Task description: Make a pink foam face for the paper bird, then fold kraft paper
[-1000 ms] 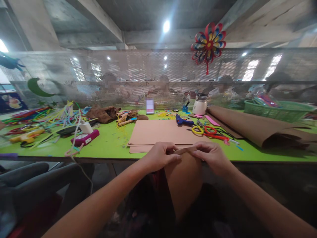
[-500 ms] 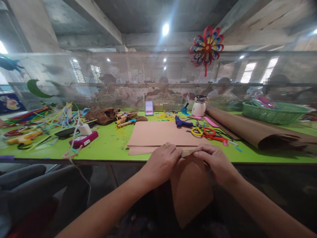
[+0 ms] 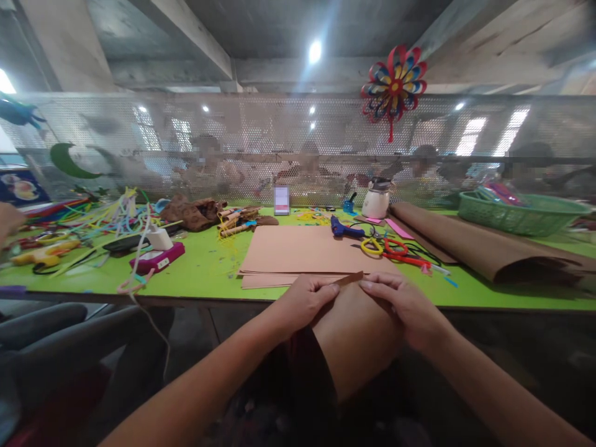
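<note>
L hand (image 3: 307, 304) and R hand (image 3: 410, 304) each pinch the top edge of a brown paper sheet (image 3: 358, 335), thumbs on the near side, prob. to keep that edge taut btwn them while the rest hangs free in front of the table (image 3: 195, 267). Paper stack (image 3: 298, 248) lies flat just beyond, in easy reach. Green basket (image 3: 535, 217) at far R holds a shiny pink-purple bundle (image 3: 503, 191), too blurry to ID; small blue pot (image 3: 347, 205) by the jug (image 3: 376, 202) has a dark stick (image 3: 354, 196) in it.
</note>
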`<action>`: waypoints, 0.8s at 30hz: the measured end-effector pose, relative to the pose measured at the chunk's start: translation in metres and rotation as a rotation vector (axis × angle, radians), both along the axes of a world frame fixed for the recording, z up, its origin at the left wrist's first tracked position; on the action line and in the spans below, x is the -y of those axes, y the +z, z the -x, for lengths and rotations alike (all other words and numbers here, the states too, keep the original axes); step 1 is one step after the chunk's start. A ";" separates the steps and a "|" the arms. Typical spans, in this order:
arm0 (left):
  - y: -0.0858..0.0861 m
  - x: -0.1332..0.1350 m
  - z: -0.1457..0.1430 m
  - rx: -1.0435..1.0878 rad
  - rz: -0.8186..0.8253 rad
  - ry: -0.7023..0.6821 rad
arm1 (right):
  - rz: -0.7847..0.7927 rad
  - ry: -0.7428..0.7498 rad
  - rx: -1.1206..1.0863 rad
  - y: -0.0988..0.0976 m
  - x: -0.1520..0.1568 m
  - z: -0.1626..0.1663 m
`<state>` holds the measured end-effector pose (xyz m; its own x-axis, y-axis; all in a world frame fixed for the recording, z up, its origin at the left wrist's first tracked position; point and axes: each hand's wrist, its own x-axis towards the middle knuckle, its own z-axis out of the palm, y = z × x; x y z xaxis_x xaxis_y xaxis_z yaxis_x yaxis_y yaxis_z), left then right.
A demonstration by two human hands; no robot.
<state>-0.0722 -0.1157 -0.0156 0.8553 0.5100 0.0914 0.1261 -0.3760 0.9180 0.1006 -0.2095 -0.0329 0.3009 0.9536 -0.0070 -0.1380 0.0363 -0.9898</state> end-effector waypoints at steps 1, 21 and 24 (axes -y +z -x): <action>0.000 0.001 0.000 -0.012 0.041 0.005 | 0.000 -0.007 0.004 0.000 0.000 0.000; -0.001 0.002 0.026 0.040 -0.408 -0.055 | -0.168 -0.014 0.144 -0.006 0.013 -0.005; 0.000 0.015 0.035 0.096 -0.622 -0.002 | -0.235 -0.013 0.356 -0.002 0.024 -0.002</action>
